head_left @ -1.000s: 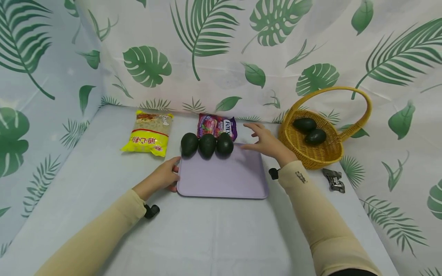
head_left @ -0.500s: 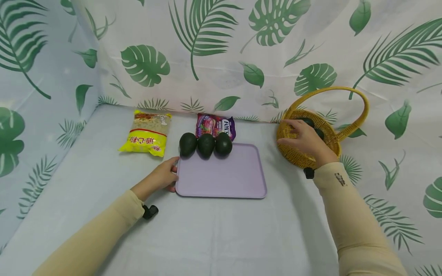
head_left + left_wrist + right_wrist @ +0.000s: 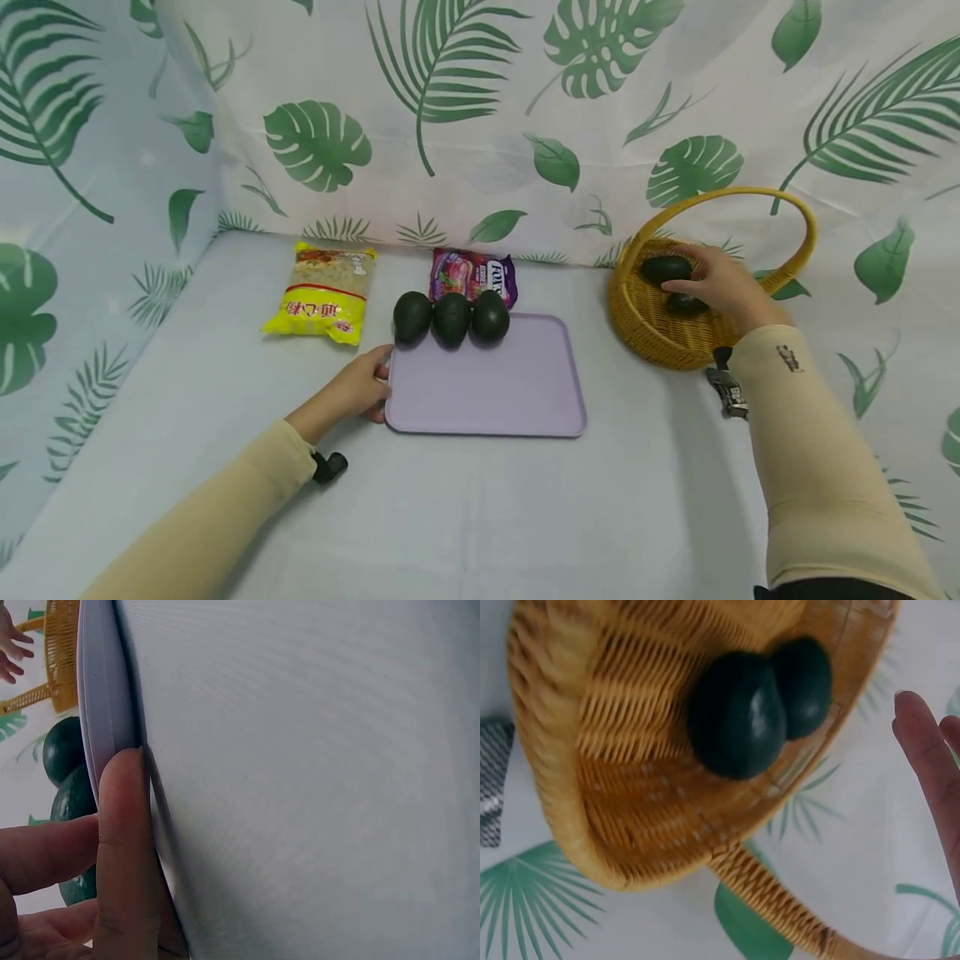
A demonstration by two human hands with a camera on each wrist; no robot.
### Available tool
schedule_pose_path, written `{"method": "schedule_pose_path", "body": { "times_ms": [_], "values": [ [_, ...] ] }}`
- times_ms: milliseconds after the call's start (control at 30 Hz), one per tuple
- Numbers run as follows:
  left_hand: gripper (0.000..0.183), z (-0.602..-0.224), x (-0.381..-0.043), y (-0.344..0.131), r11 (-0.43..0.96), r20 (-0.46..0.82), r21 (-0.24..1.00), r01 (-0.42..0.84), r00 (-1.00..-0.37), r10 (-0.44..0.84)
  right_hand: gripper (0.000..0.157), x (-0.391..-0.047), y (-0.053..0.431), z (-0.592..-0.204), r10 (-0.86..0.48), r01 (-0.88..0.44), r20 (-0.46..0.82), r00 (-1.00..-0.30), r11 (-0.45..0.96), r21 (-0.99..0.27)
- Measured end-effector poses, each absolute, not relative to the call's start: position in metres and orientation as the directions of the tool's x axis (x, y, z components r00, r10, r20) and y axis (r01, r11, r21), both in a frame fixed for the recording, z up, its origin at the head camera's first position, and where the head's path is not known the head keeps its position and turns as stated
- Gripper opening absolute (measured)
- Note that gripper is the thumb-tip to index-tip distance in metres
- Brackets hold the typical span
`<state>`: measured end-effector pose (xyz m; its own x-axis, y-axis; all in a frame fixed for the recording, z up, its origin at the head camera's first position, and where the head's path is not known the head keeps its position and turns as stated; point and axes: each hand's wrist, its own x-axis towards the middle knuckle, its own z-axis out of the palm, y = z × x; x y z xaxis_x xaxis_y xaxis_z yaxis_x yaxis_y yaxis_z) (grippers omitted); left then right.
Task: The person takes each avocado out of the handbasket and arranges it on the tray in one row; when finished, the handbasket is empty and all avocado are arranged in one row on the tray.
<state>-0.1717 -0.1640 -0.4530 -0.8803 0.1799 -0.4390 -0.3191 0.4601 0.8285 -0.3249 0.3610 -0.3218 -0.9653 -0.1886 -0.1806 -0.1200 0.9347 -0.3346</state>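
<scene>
Three dark green avocados [image 3: 452, 321] sit in a row along the back left edge of a lilac tray [image 3: 487, 392]. My left hand [image 3: 358, 385] grips the tray's left edge; in the left wrist view a finger [image 3: 124, 825] lies against the tray's side. My right hand [image 3: 723, 287] reaches over a yellow wicker basket [image 3: 645, 337], fingers spread and holding nothing. Two more avocados lie inside: one [image 3: 666, 270] by the fingertips, the other [image 3: 684, 305] partly covered by the hand. In the right wrist view the fingers [image 3: 930, 772] are apart from the nearer avocado [image 3: 739, 716].
A yellow pasta bag [image 3: 326, 293] lies left of the tray. Behind the avocados is a purple Fox's sweets bag [image 3: 472, 277]. The basket's tall handle [image 3: 802, 221] arches over it. A small black packet [image 3: 726, 392] lies beside the basket, partly behind the right sleeve.
My right hand has moved right, from beside the tray avocados across the basket's rim to above the avocados in it. My left hand has stayed at the tray's edge.
</scene>
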Motion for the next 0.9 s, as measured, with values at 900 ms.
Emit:
{"method": "schedule_pose_path", "body": {
  "times_ms": [900],
  "values": [
    [0.075, -0.456, -0.175, -0.165, 0.448, -0.446, 0.828, -0.338, -0.880, 0.161, 0.126, -0.381, 0.409, -0.360, 0.040, 0.185, -0.541, -0.840, 0.959, -0.216]
  ]
}}
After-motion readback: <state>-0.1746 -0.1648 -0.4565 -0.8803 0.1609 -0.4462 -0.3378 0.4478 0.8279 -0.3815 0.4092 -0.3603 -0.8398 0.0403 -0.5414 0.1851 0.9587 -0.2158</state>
